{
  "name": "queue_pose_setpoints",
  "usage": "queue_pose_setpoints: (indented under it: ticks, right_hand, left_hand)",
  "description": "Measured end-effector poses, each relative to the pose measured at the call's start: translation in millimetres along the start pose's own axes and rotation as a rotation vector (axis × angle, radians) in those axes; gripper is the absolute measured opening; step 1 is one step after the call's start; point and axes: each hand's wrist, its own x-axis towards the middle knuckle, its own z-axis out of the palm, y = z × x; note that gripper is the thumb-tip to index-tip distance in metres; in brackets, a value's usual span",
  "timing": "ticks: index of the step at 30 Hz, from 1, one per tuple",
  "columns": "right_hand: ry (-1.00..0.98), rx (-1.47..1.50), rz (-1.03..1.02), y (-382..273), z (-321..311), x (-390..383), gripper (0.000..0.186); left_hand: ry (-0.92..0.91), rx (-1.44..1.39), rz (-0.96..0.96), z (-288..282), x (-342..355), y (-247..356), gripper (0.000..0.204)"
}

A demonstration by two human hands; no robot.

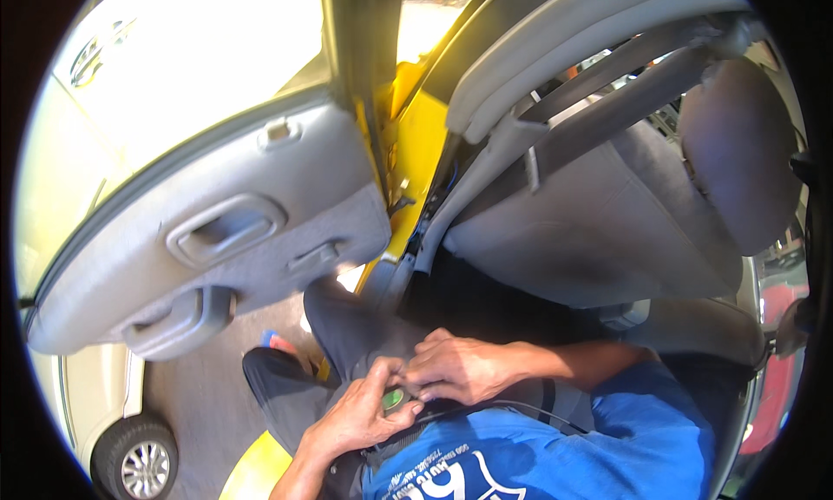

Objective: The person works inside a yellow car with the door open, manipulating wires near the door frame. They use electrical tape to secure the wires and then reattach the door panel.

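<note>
The person sits sideways in the open doorway of a yellow car, and both hands meet low at the waist, just above the blue shirt (555, 448). The left hand (360, 413) comes up from the near edge and curls around a small round green thing (395, 400), its thumb and fingers pinched on the rim. The right hand (460, 365) reaches across from the right, its fingers bent down on top of the same green thing, so both hands grip it between them. A thin dark cord (521, 406) runs from that spot to the right across the shirt.

To my eye the work is at the fiddling stage: fitting or adjusting that little piece at the belt line. It looks like it wants a small, careful move with the fingertips, the left hand holding steady.

Much stays hidden. The green thing is mostly covered by fingers, so I cannot tell what it is or what it attaches to. Where the cord ends is lost at the person's side. The grey door panel (217, 240) stands open far left, the seat back (599, 222) is to the right, and a wheel (134, 465) of another car shows near left, cut by the edge.
</note>
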Motion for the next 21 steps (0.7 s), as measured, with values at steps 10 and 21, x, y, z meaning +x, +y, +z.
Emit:
queue_pose_setpoints:
  ticks: [10,21]
  right_hand:
    - [0.410,-0.420,0.380,43.4,-33.2,-55.2,0.008]
    - [0.782,0.046,0.415,106.9,-9.4,-52.9,0.014]
  left_hand:
    - [-0.041,-0.074,0.206,-11.2,-0.2,-12.3,0.052]
    - [0.153,0.395,0.250,7.6,45.1,-105.0,0.055]
